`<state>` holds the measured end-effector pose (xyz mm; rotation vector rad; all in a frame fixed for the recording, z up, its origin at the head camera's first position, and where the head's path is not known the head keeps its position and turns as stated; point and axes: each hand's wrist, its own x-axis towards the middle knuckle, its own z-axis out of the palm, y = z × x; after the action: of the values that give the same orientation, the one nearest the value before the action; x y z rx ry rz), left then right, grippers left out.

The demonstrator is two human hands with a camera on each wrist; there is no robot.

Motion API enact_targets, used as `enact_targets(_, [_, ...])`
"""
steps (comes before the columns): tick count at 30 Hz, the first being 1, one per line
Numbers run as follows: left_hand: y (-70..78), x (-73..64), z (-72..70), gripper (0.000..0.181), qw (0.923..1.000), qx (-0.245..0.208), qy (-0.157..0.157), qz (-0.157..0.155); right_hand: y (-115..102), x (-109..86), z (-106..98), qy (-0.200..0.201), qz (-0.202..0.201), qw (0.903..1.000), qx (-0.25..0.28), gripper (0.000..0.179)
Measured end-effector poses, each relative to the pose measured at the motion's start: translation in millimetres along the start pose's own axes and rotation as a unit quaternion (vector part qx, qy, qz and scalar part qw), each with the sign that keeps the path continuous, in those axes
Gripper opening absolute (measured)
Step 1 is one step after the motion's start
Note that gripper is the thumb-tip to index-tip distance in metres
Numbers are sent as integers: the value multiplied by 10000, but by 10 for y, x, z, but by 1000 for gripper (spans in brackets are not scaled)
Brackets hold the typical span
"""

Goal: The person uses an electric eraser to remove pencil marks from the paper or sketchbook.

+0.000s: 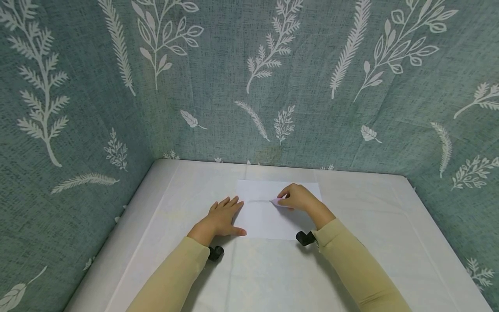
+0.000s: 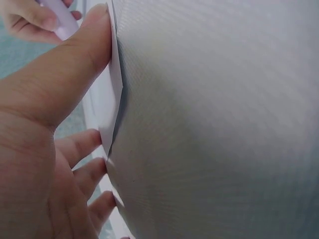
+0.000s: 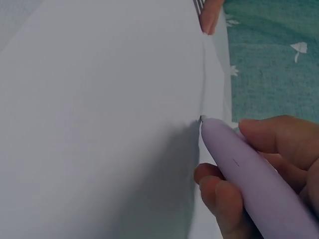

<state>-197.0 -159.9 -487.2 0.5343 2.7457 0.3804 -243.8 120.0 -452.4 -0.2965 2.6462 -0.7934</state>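
A sheet of white paper lies on the table. My left hand rests at its left side with fingers spread, fingertips and thumb along the edge; the left wrist view shows the thumb over the sheet's corner. My right hand holds a lilac pen-style cutter between thumb and fingers, tilted, its small metal tip right at the paper. A thin grey line runs across the sheet from near the left fingers to that tip. The cutter's rear end is hidden by the hand in the head view.
The white-covered table extends around the paper on all sides. Green leaf-patterned cloth stands behind it and at both sides. Black wrist devices sit at both cuffs.
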Motion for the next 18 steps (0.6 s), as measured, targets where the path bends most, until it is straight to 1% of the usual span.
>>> enact_targets(4, [0, -5, 4, 103, 10000, -16, 11, 3, 23, 0, 24, 27, -50, 9999, 84, 26])
enact_targets(9, [0, -29, -1, 102, 10000, -62, 18, 6, 42, 4, 63, -97, -8, 9991, 404, 25])
enact_targets(11, [-1, -35, 0, 102, 10000, -63, 8, -1, 49, 5, 76, -131, -15, 9989, 451, 24])
enact_targets(14, [-2, -36, 1, 102, 10000, -52, 4, 10, 56, 10, 84, -98, -39, 9993, 366, 23])
enact_targets(18, [2, -28, -8, 102, 10000, -32, 13, 41, 59, 16, 77, 52, -93, 9997, 216, 22])
